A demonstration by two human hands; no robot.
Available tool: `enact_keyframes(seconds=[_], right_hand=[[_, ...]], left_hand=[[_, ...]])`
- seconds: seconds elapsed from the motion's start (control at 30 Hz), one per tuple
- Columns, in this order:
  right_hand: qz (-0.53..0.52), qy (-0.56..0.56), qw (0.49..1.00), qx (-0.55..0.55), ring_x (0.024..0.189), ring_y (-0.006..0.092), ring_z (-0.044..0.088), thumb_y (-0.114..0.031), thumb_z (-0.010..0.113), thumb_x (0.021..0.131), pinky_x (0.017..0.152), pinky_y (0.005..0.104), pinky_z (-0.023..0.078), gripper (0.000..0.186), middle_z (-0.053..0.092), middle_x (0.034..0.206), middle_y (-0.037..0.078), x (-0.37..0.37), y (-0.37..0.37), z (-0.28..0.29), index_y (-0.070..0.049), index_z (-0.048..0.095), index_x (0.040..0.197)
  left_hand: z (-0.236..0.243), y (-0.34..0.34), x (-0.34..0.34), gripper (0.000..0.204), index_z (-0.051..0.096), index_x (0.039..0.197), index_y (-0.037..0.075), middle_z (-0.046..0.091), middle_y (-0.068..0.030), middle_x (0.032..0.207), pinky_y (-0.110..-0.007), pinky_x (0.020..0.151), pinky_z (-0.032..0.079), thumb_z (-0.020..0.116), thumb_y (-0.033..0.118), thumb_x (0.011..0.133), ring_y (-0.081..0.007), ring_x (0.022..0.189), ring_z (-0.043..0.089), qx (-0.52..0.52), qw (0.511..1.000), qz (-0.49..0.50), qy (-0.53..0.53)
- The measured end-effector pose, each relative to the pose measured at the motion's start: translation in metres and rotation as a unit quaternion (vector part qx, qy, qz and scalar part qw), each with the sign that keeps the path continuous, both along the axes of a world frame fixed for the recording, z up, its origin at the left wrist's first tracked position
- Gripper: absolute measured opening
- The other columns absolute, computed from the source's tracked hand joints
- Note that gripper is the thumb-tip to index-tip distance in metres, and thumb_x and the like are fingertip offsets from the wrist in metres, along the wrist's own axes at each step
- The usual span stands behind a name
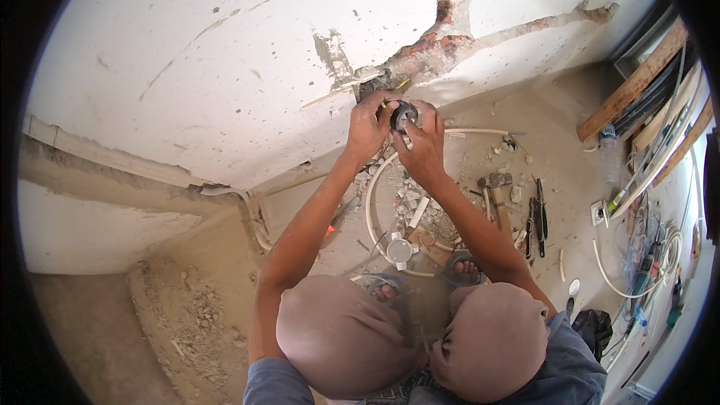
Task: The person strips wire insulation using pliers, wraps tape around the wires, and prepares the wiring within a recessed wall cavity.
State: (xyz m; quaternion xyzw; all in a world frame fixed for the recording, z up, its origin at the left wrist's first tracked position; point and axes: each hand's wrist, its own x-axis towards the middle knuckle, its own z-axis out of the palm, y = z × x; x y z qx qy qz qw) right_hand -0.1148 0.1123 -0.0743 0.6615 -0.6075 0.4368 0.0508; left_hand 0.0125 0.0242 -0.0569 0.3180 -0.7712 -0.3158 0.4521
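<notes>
Both my hands are raised against a white plastered wall [225, 60], just below a rough chased groove [442, 37] with exposed brick. My left hand [369, 126] and my right hand [422, 142] are closed together on a small dark round electrical box [403, 115] with a grey rim, held at the wall where the groove ends. A thin white strip [330, 96] sticks out of the wall to the left of my hands. My knees in brown trousers fill the lower middle of the view.
On the dusty floor lie rubble [409, 199], a loop of white conduit [373, 210], a white round junction box [400, 250], a hammer [497, 199], pliers [538, 217], a water bottle [609, 154], wooden planks [637, 79] and cables [645, 255] at the right wall.
</notes>
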Motion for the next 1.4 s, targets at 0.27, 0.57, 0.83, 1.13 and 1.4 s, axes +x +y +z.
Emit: enact_keyframes(seconds=[0.27,0.57,0.83,1.13,1.4], right_hand=[[0.207,-0.319,0.921,0.085,0.124,0.0254,0.056,-0.013,0.061,0.097,0.105,0.0367,0.042,0.019,0.054,0.144,0.017,-0.017,-0.015,0.035,0.004,0.066,0.091],[0.216,-0.455,0.863,0.034,0.114,0.0246,0.062,-0.004,0.051,0.099,0.102,0.0363,0.046,0.029,0.066,0.124,0.016,-0.033,-0.033,0.002,0.005,0.063,0.125],[0.027,-0.083,0.995,-0.051,0.096,0.0344,0.062,-0.005,0.071,0.081,0.086,0.0429,0.048,0.031,0.064,0.102,0.015,-0.034,-0.035,-0.001,-0.001,0.071,0.112],[-0.032,0.098,0.992,-0.070,0.092,0.0278,0.053,-0.017,0.075,0.079,0.083,0.0432,0.040,0.023,0.053,0.091,0.008,-0.036,-0.032,0.004,-0.007,0.072,0.099],[0.003,0.176,0.983,-0.052,0.101,0.0289,0.053,-0.016,0.073,0.077,0.093,0.0463,0.039,0.015,0.055,0.098,0.009,-0.044,-0.028,0.033,-0.007,0.070,0.088]], left_hand=[[-0.003,0.003,-0.001,0.025,0.072,0.113,0.002,0.073,-0.0159,0.109,-0.038,0.079,0.057,0.066,-0.006,0.090,-0.0327,0.092,0.072,-0.054,0.996,0.044,0.048],[0.001,0.007,-0.009,0.013,0.069,0.102,0.000,0.069,-0.0181,0.098,-0.042,0.068,0.052,0.067,-0.004,0.089,-0.0367,0.079,0.066,-0.060,0.995,0.070,0.023],[-0.001,0.007,-0.010,0.012,0.066,0.106,0.002,0.066,-0.0174,0.095,-0.042,0.069,0.050,0.064,0.000,0.094,-0.0348,0.079,0.065,-0.052,0.996,0.077,0.000],[-0.007,0.005,-0.011,0.010,0.065,0.106,0.001,0.068,-0.0169,0.099,-0.041,0.078,0.052,0.064,0.002,0.096,-0.0361,0.089,0.068,-0.049,0.996,0.066,0.026],[-0.008,0.005,-0.009,0.011,0.064,0.109,0.001,0.068,-0.0173,0.100,-0.041,0.079,0.052,0.063,0.006,0.099,-0.0359,0.090,0.068,-0.025,0.997,0.068,0.024]])
